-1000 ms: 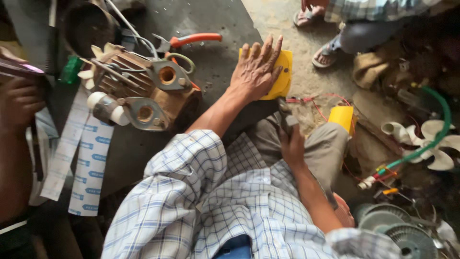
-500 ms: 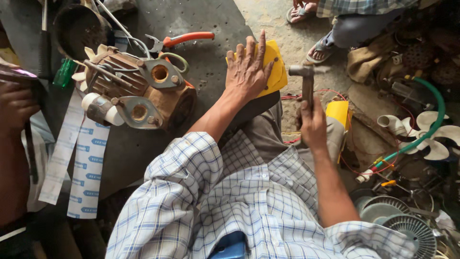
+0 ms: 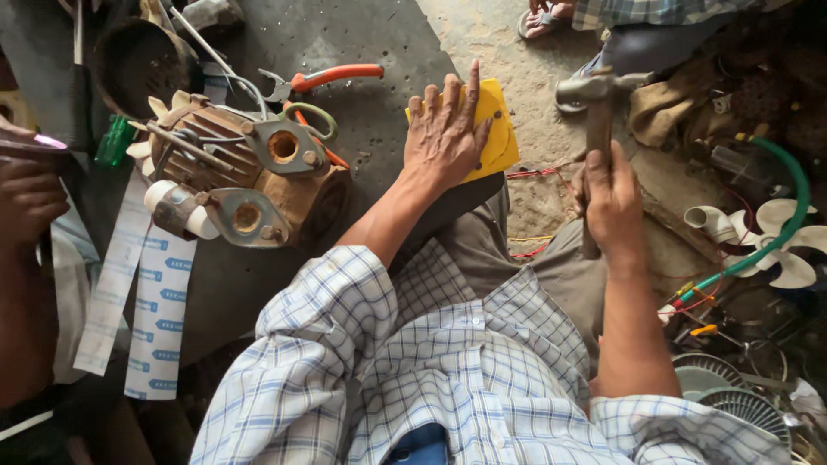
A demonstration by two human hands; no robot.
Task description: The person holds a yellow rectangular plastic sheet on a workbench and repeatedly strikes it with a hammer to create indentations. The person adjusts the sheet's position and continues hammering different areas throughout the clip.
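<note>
While one dark worktop (image 3: 362, 34) carries one dismantled motor (image 3: 250, 176), the left hand (image 3: 448, 129) lies flat, fingers spread, pinning one yellow plate (image 3: 500, 129) at its edge. The right hand (image 3: 613, 202) is fisted round one raised hammer (image 3: 597, 99); striking looks underway, needing a square, aimed blow clear of fingers.

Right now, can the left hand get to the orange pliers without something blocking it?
Probably yes. The left hand lies flat on the yellow piece, and the pliers lie just beside it on the dark mat, with bare mat between them. The motor sits lower, out of the way.
</note>
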